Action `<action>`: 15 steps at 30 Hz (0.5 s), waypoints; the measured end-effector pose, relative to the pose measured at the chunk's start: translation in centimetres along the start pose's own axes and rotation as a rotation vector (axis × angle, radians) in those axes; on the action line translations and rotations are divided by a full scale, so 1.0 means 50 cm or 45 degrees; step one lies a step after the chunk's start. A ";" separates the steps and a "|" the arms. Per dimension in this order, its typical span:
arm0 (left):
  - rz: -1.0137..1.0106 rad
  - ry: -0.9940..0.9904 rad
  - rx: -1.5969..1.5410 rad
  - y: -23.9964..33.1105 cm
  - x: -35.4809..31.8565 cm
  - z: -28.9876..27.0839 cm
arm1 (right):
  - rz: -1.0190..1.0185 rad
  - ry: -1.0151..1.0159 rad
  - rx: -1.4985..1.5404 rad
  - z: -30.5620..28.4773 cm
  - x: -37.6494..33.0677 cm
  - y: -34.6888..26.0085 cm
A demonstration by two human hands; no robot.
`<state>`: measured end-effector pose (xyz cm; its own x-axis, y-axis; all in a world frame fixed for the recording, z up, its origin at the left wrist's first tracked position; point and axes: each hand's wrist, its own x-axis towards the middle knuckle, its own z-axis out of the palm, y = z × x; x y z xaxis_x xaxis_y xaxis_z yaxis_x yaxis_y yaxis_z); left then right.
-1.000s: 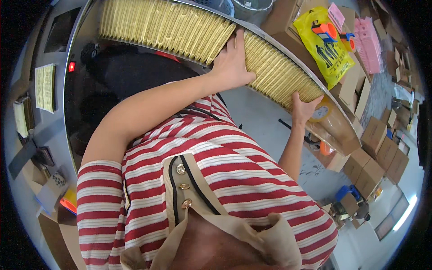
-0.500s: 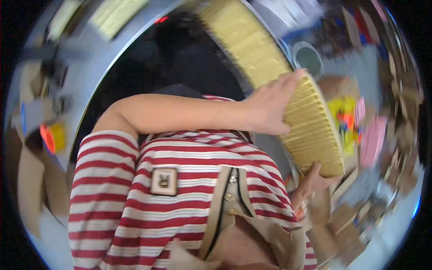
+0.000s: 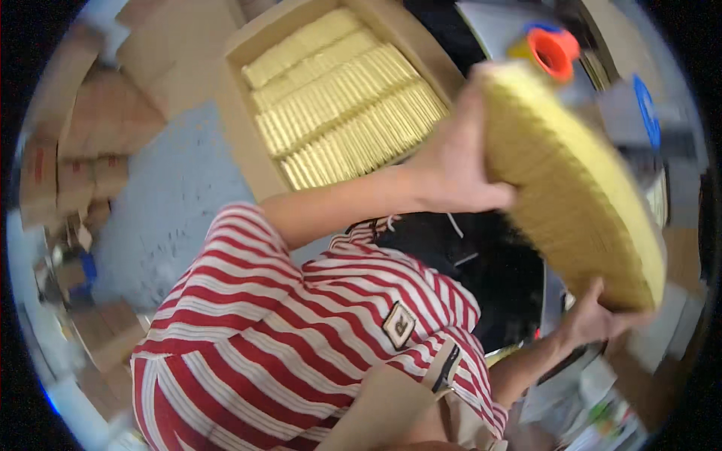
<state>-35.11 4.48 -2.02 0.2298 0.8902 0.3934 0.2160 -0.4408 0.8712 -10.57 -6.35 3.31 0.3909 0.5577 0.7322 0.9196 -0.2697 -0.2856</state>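
Observation:
Between my two hands hangs a thick stack of yellow padded envelopes (image 3: pixel 564 195), their edges fanned along its curved side and slightly blurred. My left hand (image 3: pixel 460 169) clamps its upper left end, thumb on the near face. At the lower right end, my right hand (image 3: pixel 594 319) grips it with the thumb up on the near side. Just beyond my left forearm stands an open cardboard box (image 3: pixel 244 150). Rows of yellow padded envelopes (image 3: pixel 338 98) stand on edge inside it. The stack is apart from the box, to its right.
An orange-red tape roll or dispenser (image 3: pixel 553 54) lies behind the stack, at the far right. Cardboard boxes (image 3: pixel 98 177) are piled at the left beside a grey floor (image 3: pixel 169 203). Cluttered plastic packages (image 3: pixel 602 410) lie at the lower right.
My body has turned, so the open box of envelopes now shows at the far side. Both hands still hold the stack, which sits farther right in the view.

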 end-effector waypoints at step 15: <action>-0.919 1.039 0.421 -0.340 -0.154 -0.444 | -0.758 -0.840 1.060 0.638 -0.122 -0.673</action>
<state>-61.63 7.69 -13.34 -0.7100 0.7042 0.0107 0.3150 0.3040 0.8991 -42.66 24.36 -11.26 -0.3789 0.7798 0.4984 0.6103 0.6154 -0.4988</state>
